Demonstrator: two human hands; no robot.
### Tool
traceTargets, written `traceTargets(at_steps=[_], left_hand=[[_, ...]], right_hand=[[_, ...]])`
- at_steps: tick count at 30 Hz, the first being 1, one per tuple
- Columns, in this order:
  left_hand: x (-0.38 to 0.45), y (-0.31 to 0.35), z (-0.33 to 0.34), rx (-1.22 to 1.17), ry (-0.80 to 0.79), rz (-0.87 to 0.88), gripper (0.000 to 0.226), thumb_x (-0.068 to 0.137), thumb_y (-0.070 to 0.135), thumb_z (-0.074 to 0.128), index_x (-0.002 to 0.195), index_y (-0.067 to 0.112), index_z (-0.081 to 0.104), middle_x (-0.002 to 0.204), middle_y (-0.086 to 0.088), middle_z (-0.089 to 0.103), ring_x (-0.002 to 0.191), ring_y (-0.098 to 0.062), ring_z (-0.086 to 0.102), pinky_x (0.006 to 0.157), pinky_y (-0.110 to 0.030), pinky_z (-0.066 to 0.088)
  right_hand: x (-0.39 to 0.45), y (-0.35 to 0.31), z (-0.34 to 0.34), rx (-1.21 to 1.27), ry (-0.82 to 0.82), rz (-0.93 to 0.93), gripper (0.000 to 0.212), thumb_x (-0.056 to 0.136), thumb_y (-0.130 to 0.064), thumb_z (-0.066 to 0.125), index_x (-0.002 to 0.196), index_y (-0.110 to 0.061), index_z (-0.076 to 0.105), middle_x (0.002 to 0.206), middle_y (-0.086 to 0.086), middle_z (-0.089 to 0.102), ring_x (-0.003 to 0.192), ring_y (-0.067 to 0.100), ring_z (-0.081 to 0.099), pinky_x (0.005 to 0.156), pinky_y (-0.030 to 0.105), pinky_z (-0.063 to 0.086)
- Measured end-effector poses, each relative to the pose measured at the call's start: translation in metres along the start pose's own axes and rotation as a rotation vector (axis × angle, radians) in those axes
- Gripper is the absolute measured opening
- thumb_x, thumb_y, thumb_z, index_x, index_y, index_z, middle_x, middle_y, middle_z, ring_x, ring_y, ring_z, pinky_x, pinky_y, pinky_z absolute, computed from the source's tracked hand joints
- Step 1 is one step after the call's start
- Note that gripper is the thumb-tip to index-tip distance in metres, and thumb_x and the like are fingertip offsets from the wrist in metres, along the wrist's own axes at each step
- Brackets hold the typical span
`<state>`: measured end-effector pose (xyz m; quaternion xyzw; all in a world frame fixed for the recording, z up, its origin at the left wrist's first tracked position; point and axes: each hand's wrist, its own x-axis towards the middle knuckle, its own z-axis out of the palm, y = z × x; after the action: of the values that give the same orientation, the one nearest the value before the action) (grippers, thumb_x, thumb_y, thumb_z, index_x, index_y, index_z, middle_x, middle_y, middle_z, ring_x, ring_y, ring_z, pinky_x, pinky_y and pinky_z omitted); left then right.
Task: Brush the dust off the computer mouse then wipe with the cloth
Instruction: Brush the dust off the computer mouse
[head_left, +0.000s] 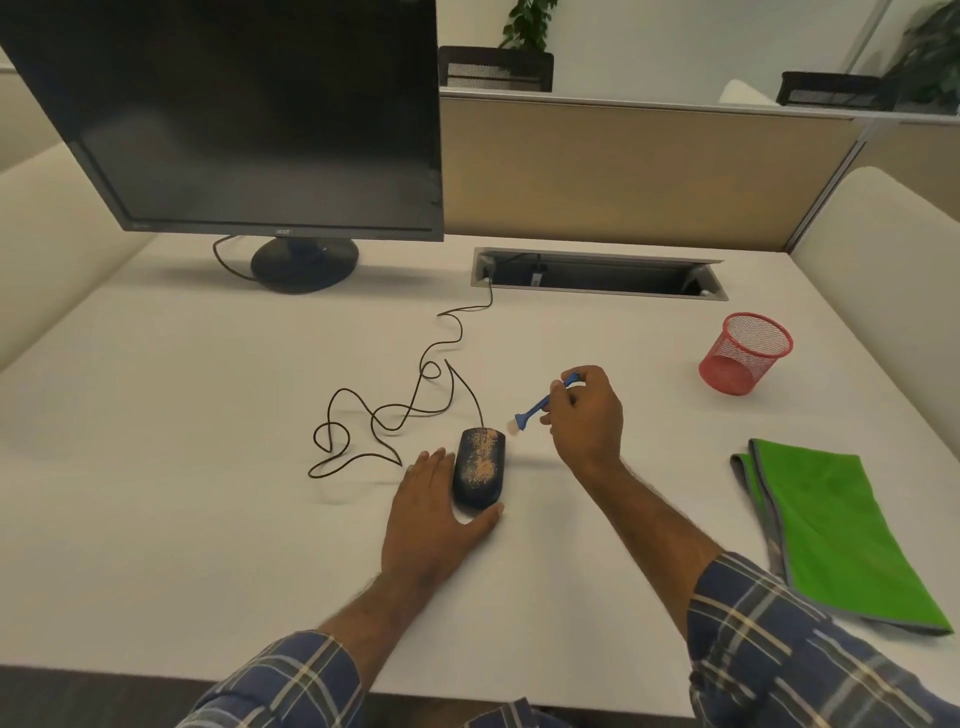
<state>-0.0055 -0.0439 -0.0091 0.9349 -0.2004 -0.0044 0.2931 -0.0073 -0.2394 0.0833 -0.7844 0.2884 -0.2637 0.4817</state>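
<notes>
Nearest, two plaid sleeves (291, 675) reaching over one white desk (182, 441). Left hand (431, 512) flat and open, gripping nothing, fingers along the left flank of one dark mouse (479, 475), thumb curled round its near end. Tan dust speckled over the mouse's top. Right hand (584, 415) closed around one blue brush (540, 402), bristles aimed down-left, just beside the mouse's far right corner, not touching. Rightward, well apart, one folded green cloth (831, 535). Beyond, one looping cable (405, 410), one red mesh cup (745, 353), one cable slot (597, 274), one dark monitor (234, 114). Nothing between brush and mouse.
</notes>
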Motion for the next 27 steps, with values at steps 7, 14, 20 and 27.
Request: traceTargets(at_steps=[7,14,20,27], left_hand=[[0.000,-0.001,0.000,-0.046,0.031,0.008,0.092,0.076,0.079,0.050,0.145,0.019,0.041,0.154,0.001,0.040,0.146,-0.014,0.025,0.117,-0.025,0.013],[0.001,-0.002,0.001,-0.043,0.028,0.008,0.091,0.077,0.079,0.048,0.145,0.019,0.041,0.153,0.001,0.041,0.146,-0.014,0.025,0.119,-0.030,0.018],[0.001,-0.002,0.001,-0.046,0.013,0.005,0.093,0.078,0.080,0.047,0.147,0.019,0.038,0.155,0.000,0.039,0.146,-0.014,0.023,0.119,-0.029,0.016],[0.000,-0.003,0.000,-0.046,-0.002,0.001,0.095,0.077,0.082,0.044,0.149,0.019,0.036,0.156,0.001,0.037,0.147,-0.014,0.022,0.121,-0.031,0.017]], right_hand=[[0.009,0.000,0.020,-0.063,-0.024,0.036,0.011,0.095,-0.019,0.055,0.102,-0.012,0.050,0.083,0.010,0.070,0.068,0.028,0.069,0.072,0.042,0.058],[0.013,0.011,0.024,-0.196,-0.008,0.005,0.012,0.091,-0.017,0.058,0.100,-0.010,0.053,0.073,0.004,0.064,0.064,0.022,0.061,0.063,0.031,0.050],[0.015,0.004,0.033,-0.127,-0.025,0.033,0.012,0.092,-0.019,0.059,0.100,-0.014,0.051,0.082,0.006,0.067,0.071,0.027,0.068,0.069,0.038,0.059],[0.017,0.006,0.031,-0.229,0.023,-0.023,0.012,0.093,-0.019,0.058,0.101,-0.011,0.052,0.077,0.005,0.065,0.067,0.022,0.063,0.060,0.027,0.047]])
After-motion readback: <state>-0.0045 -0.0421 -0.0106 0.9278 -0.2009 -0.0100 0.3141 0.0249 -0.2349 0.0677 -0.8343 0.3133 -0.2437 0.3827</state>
